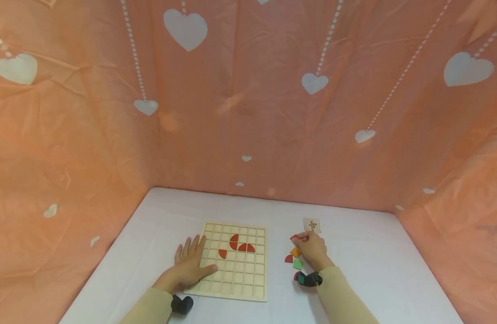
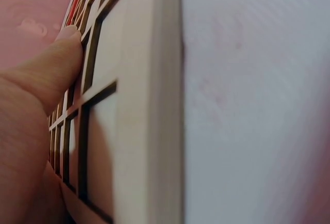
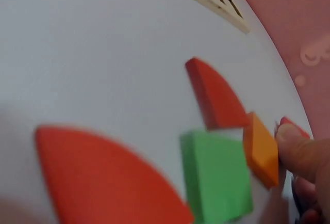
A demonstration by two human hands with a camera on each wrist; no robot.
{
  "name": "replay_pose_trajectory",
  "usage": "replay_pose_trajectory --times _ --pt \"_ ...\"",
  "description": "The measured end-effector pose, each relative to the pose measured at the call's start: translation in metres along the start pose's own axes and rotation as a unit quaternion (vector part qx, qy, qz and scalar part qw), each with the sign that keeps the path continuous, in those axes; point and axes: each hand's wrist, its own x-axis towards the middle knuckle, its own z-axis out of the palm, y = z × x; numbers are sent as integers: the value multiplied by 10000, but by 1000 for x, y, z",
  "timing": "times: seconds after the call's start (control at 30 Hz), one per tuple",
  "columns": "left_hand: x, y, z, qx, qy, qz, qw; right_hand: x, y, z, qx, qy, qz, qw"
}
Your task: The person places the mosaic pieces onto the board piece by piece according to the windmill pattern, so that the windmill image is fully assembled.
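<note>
A wooden grid board (image 1: pixel 232 288) lies on the white table with several red quarter-circle pieces (image 1: pixel 242 247) set in its cells. My left hand (image 1: pixel 187 269) rests on the board's left edge, fingers spread and thumb over the lower cells; the left wrist view shows the thumb (image 2: pixel 56 66) against the grid. To the right of the board, my right hand (image 1: pixel 312 249) pinches a red piece (image 1: pixel 294 236) between thumb and fingers. Beside that hand lie an orange piece (image 3: pixel 261 152), a green piece (image 3: pixel 219 177) and two red quarter-circle pieces (image 3: pixel 219 97).
A small card (image 1: pixel 312 222) with a printed grid and pattern lies just beyond my right hand. The white table (image 1: pixel 354 234) spreads around the board. An orange curtain (image 1: pixel 248 112) with white hearts hangs behind the table and at both sides.
</note>
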Motion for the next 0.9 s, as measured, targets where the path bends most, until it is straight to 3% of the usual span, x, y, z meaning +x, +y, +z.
replay_pose_trajectory --times 0.6,0.9 --pt "0 0 2 156 -15 -7 9999 -4 12 -6 882 -117 -108 9960" --pt "2 0 1 248 20 -18 9997 -1 7 -12 592 -202 -221 9978"
